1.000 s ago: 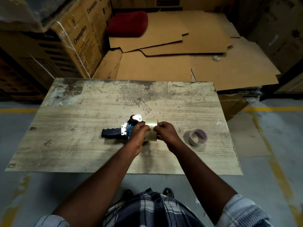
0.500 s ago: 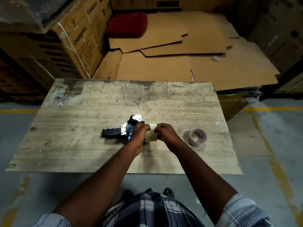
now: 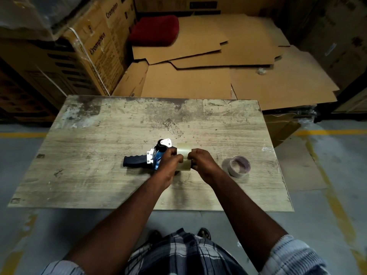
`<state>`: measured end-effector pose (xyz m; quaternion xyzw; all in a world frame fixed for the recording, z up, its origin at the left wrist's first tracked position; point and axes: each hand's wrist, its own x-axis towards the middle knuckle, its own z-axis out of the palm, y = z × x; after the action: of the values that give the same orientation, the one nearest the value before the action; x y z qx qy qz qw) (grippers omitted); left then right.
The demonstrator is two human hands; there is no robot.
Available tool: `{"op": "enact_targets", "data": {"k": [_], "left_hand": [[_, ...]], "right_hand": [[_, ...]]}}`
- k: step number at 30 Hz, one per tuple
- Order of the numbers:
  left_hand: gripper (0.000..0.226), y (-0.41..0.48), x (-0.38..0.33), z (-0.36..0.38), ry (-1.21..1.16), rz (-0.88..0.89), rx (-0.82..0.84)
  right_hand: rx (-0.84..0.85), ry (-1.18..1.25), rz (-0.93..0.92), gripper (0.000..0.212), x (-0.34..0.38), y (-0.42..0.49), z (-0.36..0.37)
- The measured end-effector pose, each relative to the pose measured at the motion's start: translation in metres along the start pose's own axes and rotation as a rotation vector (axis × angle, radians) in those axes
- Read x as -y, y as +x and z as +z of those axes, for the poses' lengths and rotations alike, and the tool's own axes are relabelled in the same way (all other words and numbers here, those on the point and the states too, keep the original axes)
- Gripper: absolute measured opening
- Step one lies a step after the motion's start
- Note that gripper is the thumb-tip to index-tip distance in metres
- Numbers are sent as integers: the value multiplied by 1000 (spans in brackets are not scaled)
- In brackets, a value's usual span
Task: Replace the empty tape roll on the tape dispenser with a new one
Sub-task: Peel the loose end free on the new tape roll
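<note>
Two hands meet over the middle of the bench: the left hand (image 3: 169, 162) and the right hand (image 3: 201, 162) each curl their fingers round the new tape roll (image 3: 184, 153) and pinch it from opposite sides. The roll is pale and translucent and stands on edge just beside the head of the tape dispenser (image 3: 156, 155), whose black handle points left and lies on the bench (image 3: 89, 175). Whether the roll already sits on the hub I cannot tell, since the left hand hides the joint. It looks light and stiff thanks to its core, with a slick outer wrap and probably a sticky loose end. It is best held by its flat side faces, pressing evenly so it slides on square. To the right, well apart from the hands, the empty tape roll (image 3: 239, 166) rests on the bench as a bare ring. Beyond the bench lie flattened cardboard sheets (image 3: 198, 82), a red cushion (image 3: 154, 30) and stacked Crompton cartons (image 3: 99, 46).
</note>
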<state>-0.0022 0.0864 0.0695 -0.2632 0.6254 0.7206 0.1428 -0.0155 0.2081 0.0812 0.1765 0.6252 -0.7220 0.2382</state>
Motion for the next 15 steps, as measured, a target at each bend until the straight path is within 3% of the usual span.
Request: {"op": "enact_targets", "data": {"k": [5, 10, 15], "left_hand": [[55, 2, 2, -3, -24, -17, 28], [32, 3, 1, -4, -157, -42, 61], [30, 6, 4, -4, -98, -23, 68]], "right_hand": [[29, 28, -15, 27, -4, 2, 0], [35, 41, -4, 28, -3, 4, -2], [52, 114, 8, 28, -5, 6, -4]]}}
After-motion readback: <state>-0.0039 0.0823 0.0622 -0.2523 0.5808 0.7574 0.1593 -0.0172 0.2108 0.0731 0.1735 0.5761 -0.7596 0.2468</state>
